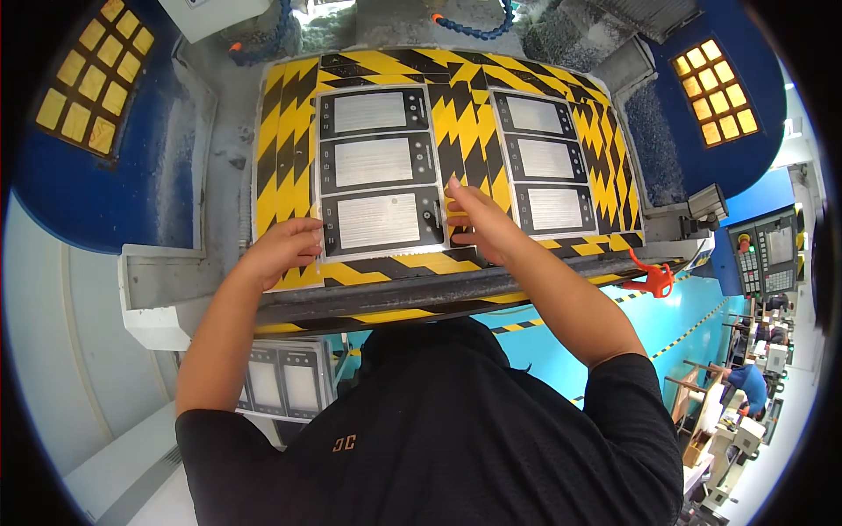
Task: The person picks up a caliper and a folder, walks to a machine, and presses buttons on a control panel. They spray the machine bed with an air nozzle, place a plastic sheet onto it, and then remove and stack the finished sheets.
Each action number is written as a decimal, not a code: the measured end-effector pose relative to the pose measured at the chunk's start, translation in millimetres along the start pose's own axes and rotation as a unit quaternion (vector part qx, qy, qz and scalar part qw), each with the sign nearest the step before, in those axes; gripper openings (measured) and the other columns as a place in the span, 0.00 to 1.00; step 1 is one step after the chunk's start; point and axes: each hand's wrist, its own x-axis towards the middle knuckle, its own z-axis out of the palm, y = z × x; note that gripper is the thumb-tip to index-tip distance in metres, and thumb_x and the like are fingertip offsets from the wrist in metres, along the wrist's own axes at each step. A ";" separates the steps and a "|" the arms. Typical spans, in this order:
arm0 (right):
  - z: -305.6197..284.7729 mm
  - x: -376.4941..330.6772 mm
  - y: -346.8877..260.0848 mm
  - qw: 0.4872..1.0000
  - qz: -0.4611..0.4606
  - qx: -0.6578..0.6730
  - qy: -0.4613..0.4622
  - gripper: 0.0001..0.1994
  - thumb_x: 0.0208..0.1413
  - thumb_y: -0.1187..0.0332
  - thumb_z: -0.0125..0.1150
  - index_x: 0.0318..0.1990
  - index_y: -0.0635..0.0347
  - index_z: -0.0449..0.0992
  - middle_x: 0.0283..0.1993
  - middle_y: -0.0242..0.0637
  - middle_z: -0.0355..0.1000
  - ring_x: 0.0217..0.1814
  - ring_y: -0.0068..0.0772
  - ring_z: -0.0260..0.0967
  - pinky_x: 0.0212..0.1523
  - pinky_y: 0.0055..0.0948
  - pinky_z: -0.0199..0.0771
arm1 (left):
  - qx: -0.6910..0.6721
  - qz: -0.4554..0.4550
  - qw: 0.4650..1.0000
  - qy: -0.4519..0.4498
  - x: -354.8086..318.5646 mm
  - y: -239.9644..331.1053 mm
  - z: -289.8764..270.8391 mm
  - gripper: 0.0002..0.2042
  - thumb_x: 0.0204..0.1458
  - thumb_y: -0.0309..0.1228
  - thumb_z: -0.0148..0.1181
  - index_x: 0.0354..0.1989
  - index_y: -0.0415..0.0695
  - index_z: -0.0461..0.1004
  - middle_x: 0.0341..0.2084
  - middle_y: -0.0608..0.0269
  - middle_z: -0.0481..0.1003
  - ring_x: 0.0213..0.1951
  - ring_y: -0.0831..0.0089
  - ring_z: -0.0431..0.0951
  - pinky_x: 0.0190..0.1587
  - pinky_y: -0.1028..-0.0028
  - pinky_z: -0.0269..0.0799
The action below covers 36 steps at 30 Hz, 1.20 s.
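Note:
A machine bed (pixel 456 105) striped yellow and black carries two columns of flat dark-framed panels with pale windows. My left hand (pixel 285 248) presses on the left edge of the nearest left-column panel (pixel 381 222), fingers spread flat. At that same panel's right edge rests my right hand (pixel 478 223), its fingertips touching the frame. Two more panels (pixel 373 112) lie above it. The right column (pixel 545 159) holds three panels, untouched.
An orange air gun (pixel 651 279) hangs at the bed's right front corner. A control console (pixel 765 259) stands at right. More panels (pixel 282 384) lie stacked below the bed at left. Blue coolant hoses (pixel 474 28) hang at the back. Another person (pixel 745 381) works far right.

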 end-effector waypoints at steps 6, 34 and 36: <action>-1.1 1.4 12.5 0.998 -0.020 0.036 -0.047 0.38 0.59 0.33 0.48 0.61 0.59 0.65 0.57 0.38 0.60 0.56 0.36 0.59 0.55 0.42 0.64 | -0.001 0.011 1.000 -0.005 -3.9 2.6 2.5 0.25 0.59 0.35 0.56 0.63 0.37 0.64 0.50 0.59 0.72 0.49 0.73 0.73 0.52 0.73 0.70; -10.1 4.4 21.4 0.995 0.026 0.082 -0.053 0.37 0.58 0.32 0.49 0.56 0.59 0.69 0.52 0.38 0.64 0.54 0.36 0.60 0.55 0.41 0.64 | 0.012 0.001 1.000 0.001 -3.9 -1.4 1.1 0.26 0.60 0.38 0.56 0.64 0.40 0.64 0.53 0.57 0.71 0.52 0.69 0.72 0.54 0.70 0.69; -10.0 4.3 22.4 0.995 0.025 0.082 -0.041 0.37 0.58 0.32 0.49 0.56 0.59 0.69 0.52 0.38 0.63 0.54 0.36 0.59 0.54 0.41 0.64 | 0.006 0.010 1.000 -0.011 -4.5 -0.9 1.7 0.26 0.60 0.38 0.56 0.64 0.40 0.64 0.53 0.57 0.70 0.53 0.69 0.72 0.54 0.70 0.69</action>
